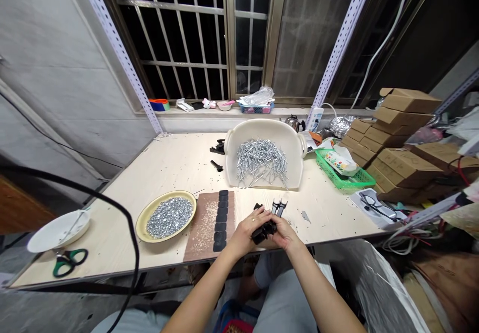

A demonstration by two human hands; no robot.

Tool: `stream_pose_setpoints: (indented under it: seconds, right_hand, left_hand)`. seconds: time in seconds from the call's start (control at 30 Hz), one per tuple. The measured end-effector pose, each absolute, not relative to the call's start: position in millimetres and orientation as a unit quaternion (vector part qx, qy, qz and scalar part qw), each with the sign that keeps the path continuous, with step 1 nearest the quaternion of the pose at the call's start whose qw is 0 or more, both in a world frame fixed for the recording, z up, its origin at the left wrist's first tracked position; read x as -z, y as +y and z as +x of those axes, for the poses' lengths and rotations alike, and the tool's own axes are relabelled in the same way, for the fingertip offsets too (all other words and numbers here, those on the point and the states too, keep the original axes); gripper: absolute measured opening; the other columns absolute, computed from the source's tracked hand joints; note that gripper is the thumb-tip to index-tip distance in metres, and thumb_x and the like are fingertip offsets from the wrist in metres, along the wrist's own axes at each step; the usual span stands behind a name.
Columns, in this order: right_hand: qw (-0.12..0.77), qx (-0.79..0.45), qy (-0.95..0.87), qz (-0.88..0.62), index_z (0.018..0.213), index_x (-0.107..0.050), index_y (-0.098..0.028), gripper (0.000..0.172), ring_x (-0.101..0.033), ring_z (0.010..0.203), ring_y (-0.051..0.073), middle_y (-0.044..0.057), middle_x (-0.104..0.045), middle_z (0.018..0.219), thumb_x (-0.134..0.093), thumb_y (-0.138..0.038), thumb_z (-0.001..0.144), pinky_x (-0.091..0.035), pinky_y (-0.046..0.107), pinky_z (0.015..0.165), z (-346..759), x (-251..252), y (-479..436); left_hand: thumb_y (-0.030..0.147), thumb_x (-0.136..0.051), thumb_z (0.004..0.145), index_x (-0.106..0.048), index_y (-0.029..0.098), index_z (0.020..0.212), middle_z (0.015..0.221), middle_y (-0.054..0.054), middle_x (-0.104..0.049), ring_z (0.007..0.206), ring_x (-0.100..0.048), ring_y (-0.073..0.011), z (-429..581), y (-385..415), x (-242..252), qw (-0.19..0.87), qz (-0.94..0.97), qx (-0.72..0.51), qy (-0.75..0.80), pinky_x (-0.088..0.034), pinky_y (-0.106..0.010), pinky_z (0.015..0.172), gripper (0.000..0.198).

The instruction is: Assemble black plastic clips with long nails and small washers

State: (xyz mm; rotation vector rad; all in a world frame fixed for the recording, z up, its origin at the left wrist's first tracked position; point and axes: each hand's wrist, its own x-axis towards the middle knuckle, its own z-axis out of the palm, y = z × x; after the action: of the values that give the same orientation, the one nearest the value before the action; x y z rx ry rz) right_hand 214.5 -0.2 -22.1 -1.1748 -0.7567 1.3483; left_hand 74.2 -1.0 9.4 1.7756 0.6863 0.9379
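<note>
My left hand (pixel 248 229) and my right hand (pixel 285 232) meet at the table's front edge, fingers closed around a bunch of black plastic parts (pixel 264 233). The exact shape of these parts is partly hidden by my fingers. Just beyond the right hand lie black pieces with forked ends (pixel 279 207). To the left of my hands, a row of flat black pads (pixel 220 226) sits on a brown board (pixel 200 233) strewn with pale crumbs. Behind the hands, a white plastic tub (pixel 295 168) holds a heap of long silvery pins or rivets (pixel 262 159).
A yellow dish (pixel 141 225) of small metal pieces stands left of the board. Farther left are a white plate (pixel 41 240) and green-handled scissors (pixel 69 261). Black parts (pixel 217 166) lie beside the tub. On the right are a green basket (pixel 350 182), eyeglasses (pixel 377 208) and stacked cardboard boxes (pixel 406 168).
</note>
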Motion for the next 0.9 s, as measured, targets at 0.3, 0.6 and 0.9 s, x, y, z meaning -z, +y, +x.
stream_pose_setpoints:
  seconds: [0.3,0.6,0.9]
  right_hand:
    - [0.583,-0.490,-0.421,-0.493,0.068,-0.052,-0.016,0.024,-0.058,0.067,0.018,0.001,-0.059,0.067,-0.068,-0.034,0.063,-0.045,0.029,0.064,219.5,7.9,7.1]
    - [0.382,-0.172,-0.672,-0.611,0.105,-0.046,-0.015,0.038,-0.047,0.094,0.023,0.009,-0.050,0.098,-0.041,-0.009,0.069,-0.040,0.037,0.083,200.3,9.4,-4.2]
    - [0.274,-0.047,-0.718,-0.638,0.130,-0.034,-0.009,0.061,-0.036,0.116,0.028,0.015,-0.045,0.125,-0.041,-0.007,0.069,-0.026,0.048,0.098,181.5,0.4,-21.6]
  left_hand:
    - [0.035,-0.070,0.063,-0.064,0.015,0.094,0.098,-0.012,-0.067,0.092,-0.062,-0.0242,91.6,10.5,14.9,0.677,0.339,-0.515,0.402,-0.047,-0.040,0.085,0.037]
    - [0.020,-0.072,0.050,-0.062,0.014,0.080,0.077,-0.004,-0.068,0.083,-0.063,-0.0211,104.1,11.3,23.8,0.711,0.200,-0.543,0.400,-0.048,-0.031,0.076,0.032]
    - [0.018,-0.070,0.054,-0.062,0.013,0.088,0.087,-0.005,-0.068,0.084,-0.062,-0.0200,103.3,9.6,20.0,0.675,0.247,-0.603,0.346,-0.045,-0.032,0.081,0.035]
